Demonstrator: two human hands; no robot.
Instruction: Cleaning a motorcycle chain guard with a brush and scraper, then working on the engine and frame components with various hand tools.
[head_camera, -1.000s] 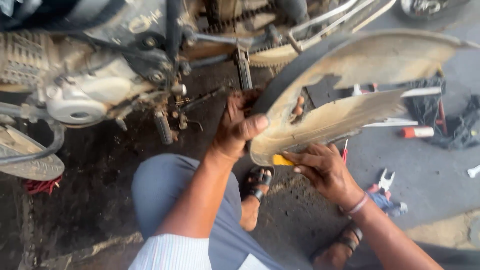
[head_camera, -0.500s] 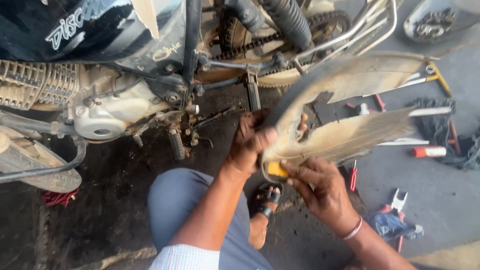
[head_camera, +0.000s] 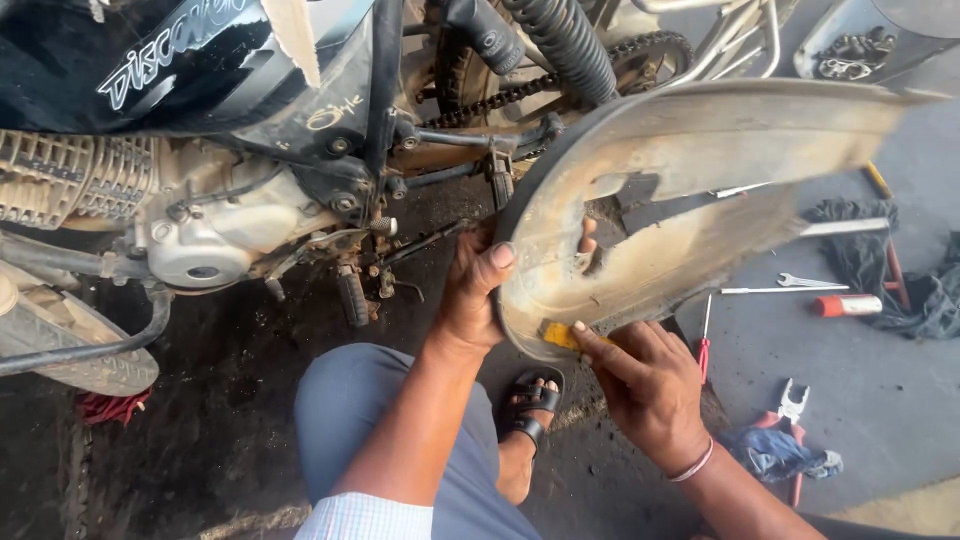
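Single head camera looks steeply down, close, perhaps slightly forward.

- The left hand (head_camera: 478, 290) grips the edge of a big dusty mudguard (head_camera: 690, 200), thumb on top.
- The right hand (head_camera: 648, 385) presses a small yellow piece (head_camera: 560, 336) against the mudguard's bottom edge.
- A motorbike engine (head_camera: 190, 230) and its chain (head_camera: 530, 90) sit just behind.
- A spanner (head_camera: 812, 281), a red screwdriver (head_camera: 704, 345) and rags (head_camera: 860, 250) lie on the ground to the right.
- A foot in a black sandal (head_camera: 532, 405) rests below.
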